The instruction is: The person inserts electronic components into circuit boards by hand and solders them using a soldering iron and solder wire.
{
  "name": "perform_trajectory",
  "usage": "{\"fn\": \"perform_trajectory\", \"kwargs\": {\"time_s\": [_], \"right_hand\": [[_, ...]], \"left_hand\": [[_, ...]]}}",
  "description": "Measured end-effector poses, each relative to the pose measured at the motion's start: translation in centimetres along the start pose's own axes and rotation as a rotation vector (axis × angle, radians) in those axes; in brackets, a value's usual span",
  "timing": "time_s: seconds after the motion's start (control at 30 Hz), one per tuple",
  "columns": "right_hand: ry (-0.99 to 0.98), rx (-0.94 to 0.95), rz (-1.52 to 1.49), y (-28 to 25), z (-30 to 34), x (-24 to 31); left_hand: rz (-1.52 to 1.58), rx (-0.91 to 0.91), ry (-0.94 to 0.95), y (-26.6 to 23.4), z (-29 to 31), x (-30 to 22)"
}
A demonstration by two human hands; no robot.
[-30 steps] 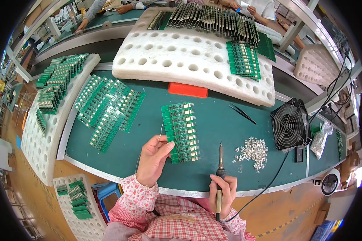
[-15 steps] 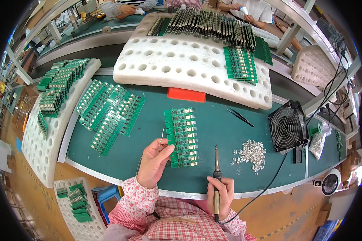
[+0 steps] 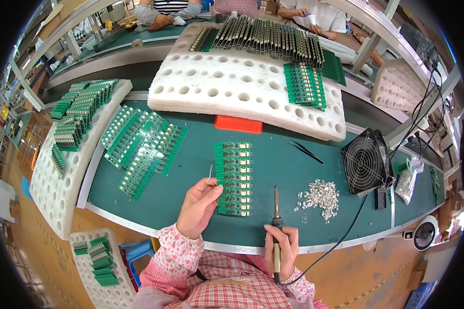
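Note:
My left hand (image 3: 197, 208) pinches the left edge of a green circuit board (image 3: 234, 177) between thumb and fingers. The board stands lengthwise in front of me, with a column of pale components and pins along its right edge. A thin solder wire (image 3: 210, 175) sticks up from the same hand. In my right hand (image 3: 288, 246) is a soldering iron (image 3: 277, 220), gripped by its handle with the tip pointing up and away, apart from the board. To the right of the iron lies a heap of small silvery-white parts (image 3: 319, 199).
Loose boards (image 3: 144, 149) overlap on the left of the green tabletop. White foam racks (image 3: 201, 98) hold many boards at the back and left. Black tweezers (image 3: 307, 152), a red block (image 3: 238, 124), a fan (image 3: 365, 162) and a bag of parts (image 3: 409, 183) lie around. Co-workers' hands (image 3: 162, 20) show beyond.
The board in my left hand has tilted slightly. My right hand holds the iron almost still. Across the bench, a co-worker has leaned and a hand has shifted; the whole view moved a little.

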State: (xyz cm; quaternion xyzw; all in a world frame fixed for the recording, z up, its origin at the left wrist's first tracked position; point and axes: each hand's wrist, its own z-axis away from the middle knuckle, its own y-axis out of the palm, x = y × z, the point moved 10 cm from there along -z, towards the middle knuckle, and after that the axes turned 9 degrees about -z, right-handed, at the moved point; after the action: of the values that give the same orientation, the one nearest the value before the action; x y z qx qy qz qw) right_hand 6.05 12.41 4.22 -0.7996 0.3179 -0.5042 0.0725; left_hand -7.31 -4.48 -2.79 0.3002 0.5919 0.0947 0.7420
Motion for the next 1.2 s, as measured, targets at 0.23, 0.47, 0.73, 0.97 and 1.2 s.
{"fn": "perform_trajectory", "kwargs": {"time_s": [0.23,0.47,0.73,0.97,1.2], "right_hand": [[0.043,0.004,-0.032,-0.1,0.2,-0.3],[0.021,-0.003,-0.026,-0.2,0.4,-0.4],[0.025,-0.064,-0.041,-0.4,0.9,-1.6],[0.074,-0.056,-0.054,-0.4,1.1,-1.9],[0.06,-0.03,-0.02,-0.3,1.2,-1.7]], "left_hand": [[0.08,0.046,-0.003,0.1,-0.1,0.4],[0.038,0.033,-0.021,0.2,-0.2,0.5],[-0.317,0.168,-0.121,0.1,-2.2,-1.7],[-0.6,0.342,-0.167,-0.2,-4.3,-2.2],[-0.594,0.372,-0.15,0.0,-4.2,-2.2]]}}
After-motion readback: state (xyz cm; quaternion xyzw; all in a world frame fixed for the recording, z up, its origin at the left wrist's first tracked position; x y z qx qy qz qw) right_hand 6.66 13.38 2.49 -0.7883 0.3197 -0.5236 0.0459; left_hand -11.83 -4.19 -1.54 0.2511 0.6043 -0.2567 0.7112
